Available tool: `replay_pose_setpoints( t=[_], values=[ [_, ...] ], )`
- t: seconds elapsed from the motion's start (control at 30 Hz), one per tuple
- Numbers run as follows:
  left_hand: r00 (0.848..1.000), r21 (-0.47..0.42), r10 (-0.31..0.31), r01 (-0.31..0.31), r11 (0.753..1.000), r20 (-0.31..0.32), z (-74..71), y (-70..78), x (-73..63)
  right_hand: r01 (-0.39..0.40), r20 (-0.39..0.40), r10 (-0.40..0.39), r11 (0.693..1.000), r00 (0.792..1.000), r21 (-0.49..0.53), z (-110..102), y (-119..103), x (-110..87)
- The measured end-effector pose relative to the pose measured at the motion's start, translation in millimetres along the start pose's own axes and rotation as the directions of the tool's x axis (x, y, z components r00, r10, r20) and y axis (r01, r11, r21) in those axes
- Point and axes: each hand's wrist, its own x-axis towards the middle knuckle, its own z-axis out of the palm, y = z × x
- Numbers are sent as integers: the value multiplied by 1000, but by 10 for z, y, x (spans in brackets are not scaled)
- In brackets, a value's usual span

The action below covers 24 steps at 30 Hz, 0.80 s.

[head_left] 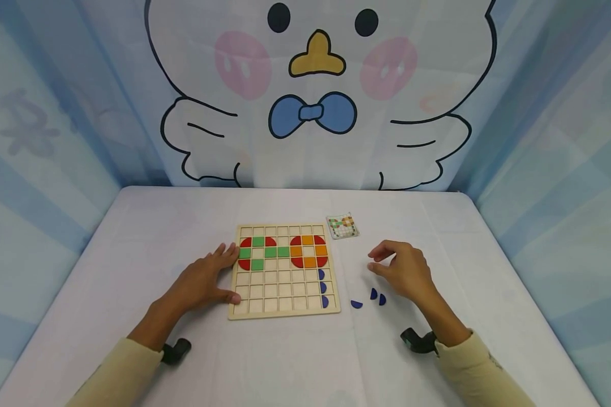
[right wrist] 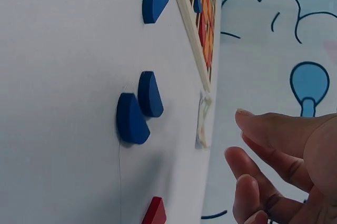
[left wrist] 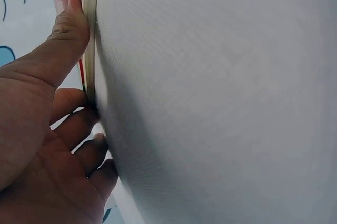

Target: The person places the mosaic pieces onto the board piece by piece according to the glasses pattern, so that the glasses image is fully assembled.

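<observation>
My left hand (head_left: 198, 282) rests against the left edge of a wooden grid board (head_left: 280, 316), its thumb on the front left of the frame and its fingers stretched along the side. Red and green pieces fill cells at the board's upper left, red and orange ones at the upper right. Three blue half-round pieces (head_left: 323, 288) sit below them in the right column. My right hand (head_left: 407, 268) hovers right of the board, thumb and fingertips apart, holding nothing. Three loose blue half-round pieces (right wrist: 132, 119) lie on the table near it.
A small pattern card (head_left: 343, 225) lies by the board's far right corner. In the right wrist view a red piece (right wrist: 155, 212) shows on the white table (head_left: 295, 362). Curtains printed with a cartoon bird (head_left: 313, 152) stand behind and beside the table.
</observation>
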Motion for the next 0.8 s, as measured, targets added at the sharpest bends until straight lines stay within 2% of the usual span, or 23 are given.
replay_pose_setpoints(
  t=[0.4, 0.8],
  values=[
    [1000, 10, 2, -2, 1000, -1, -1, 6, 7, -59, -5, 59, 998, 998, -21, -135, 332, -71],
    [1000, 17, -10, 10, 1000, 9, -4, 9, 9, -79, 39, 82, 994, 996, -70, -113, 518, -111]
  ],
)
